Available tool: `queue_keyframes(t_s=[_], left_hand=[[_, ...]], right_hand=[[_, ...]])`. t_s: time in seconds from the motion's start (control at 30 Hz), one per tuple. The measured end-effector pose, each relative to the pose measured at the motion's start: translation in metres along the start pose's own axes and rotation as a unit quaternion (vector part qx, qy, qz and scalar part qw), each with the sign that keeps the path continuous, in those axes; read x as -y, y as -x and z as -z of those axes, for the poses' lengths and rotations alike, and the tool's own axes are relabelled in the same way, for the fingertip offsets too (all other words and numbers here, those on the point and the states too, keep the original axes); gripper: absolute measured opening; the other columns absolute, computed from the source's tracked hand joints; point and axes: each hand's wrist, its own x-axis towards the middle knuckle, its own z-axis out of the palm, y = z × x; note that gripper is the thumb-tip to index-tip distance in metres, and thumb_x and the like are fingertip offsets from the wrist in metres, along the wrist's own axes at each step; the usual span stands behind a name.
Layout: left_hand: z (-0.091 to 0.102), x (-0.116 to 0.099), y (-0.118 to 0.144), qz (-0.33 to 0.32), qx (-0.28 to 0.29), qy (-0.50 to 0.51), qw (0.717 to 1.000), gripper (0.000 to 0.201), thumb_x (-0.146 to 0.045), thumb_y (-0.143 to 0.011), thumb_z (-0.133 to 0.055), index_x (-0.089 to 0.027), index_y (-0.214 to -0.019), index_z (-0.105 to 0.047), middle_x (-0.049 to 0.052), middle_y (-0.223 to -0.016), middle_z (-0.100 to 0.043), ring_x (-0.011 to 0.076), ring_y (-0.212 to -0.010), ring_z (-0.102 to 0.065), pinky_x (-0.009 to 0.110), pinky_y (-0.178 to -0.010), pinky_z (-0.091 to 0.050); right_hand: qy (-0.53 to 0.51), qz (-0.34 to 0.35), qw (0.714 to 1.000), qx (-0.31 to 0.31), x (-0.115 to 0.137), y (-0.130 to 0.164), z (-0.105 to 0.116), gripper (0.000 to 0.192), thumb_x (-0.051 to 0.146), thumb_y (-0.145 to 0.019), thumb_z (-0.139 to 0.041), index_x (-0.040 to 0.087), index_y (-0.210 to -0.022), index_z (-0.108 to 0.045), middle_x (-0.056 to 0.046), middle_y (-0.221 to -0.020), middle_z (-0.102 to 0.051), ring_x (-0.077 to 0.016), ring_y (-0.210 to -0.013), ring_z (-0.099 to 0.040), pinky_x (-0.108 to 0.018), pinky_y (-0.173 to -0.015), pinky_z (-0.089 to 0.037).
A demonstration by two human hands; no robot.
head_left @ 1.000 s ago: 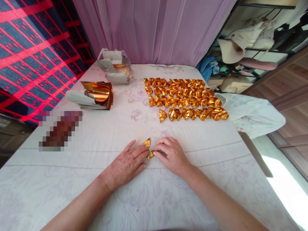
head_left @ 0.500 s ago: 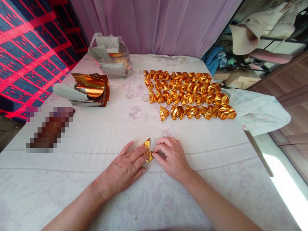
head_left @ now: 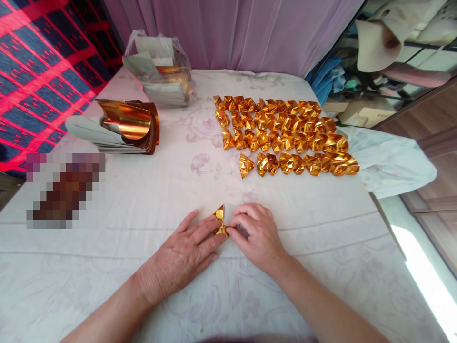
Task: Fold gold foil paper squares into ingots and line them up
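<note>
A small folded gold-foil paper (head_left: 219,212), long axis pointing away, lies under the left hand (head_left: 182,252), fingers spread; right hand (head_left: 260,238) pinches its near right corner.

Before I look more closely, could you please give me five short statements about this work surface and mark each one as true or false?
1. The left hand and the right hand both touch the small golden sheet. True.
2. The left hand is closed into a fist. False: it is stretched out, palm down.
3. The folded golden pieces lie in rows. True.
4. The curled stack of sheets is nearer to the hands than the plastic bag. True.
5. The plastic bag lies to the right of the folded golden pieces. False: it is to their left.
</note>
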Motion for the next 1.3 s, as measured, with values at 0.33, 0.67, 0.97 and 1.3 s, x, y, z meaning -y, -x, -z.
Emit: queue_keyframes(t_s=[0.33,0.67,0.97,1.3], left_hand=[[-0.0016,-0.0005,0.0001,0.003,0.005,-0.008,1.0,0.034,-0.03,-0.101,-0.044,-0.024,-0.133,-0.053,0.008,-0.142,-0.056,0.02,-0.133,-0.052,0.047,-0.123,-0.018],[0.0016,0.0002,0.0002,-0.004,0.013,-0.014,1.0,0.034,-0.03,-0.101,-0.043,-0.025,-0.134,-0.052,0.01,-0.143,-0.054,0.0203,-0.134,-0.051,0.049,-0.121,-0.023],[0.0028,0.002,0.0005,-0.008,0.019,0.008,1.0,0.03,-0.026,-0.1,-0.045,-0.026,-0.128,-0.056,0.01,-0.141,-0.055,0.0209,-0.133,-0.051,0.052,-0.119,-0.027],[0.0044,0.0012,-0.0021,-0.014,0.036,-0.012,0.999,0.032,-0.024,-0.099,-0.047,-0.026,-0.13,-0.055,0.012,-0.14,-0.055,0.0233,-0.133,-0.052,0.054,-0.117,-0.03]], right_hand=[[0.005,-0.004,1.0,0.001,-0.0001,0.0001,-0.001,0.012,0.018,-0.08,-0.074,0.023,-0.077,-0.064,0.0,-0.093,-0.066,-0.0191,-0.092,-0.058,-0.036,-0.083,-0.038],[0.006,0.003,1.0,-0.003,-0.0005,0.0003,-0.0014,0.01,0.018,-0.081,-0.071,0.023,-0.078,-0.063,-0.001,-0.092,-0.066,-0.0196,-0.092,-0.059,-0.037,-0.083,-0.038],[0.012,-0.002,1.0,0.004,-0.0004,-0.0001,-0.0007,0.01,0.019,-0.081,-0.073,0.023,-0.078,-0.064,0.0,-0.092,-0.066,-0.0195,-0.091,-0.059,-0.036,-0.082,-0.038],[0.01,-0.012,1.0,0.013,0.0009,-0.0012,-0.0002,0.016,0.017,-0.075,-0.078,0.023,-0.077,-0.063,0.001,-0.093,-0.066,-0.0196,-0.093,-0.057,-0.036,-0.083,-0.037]])
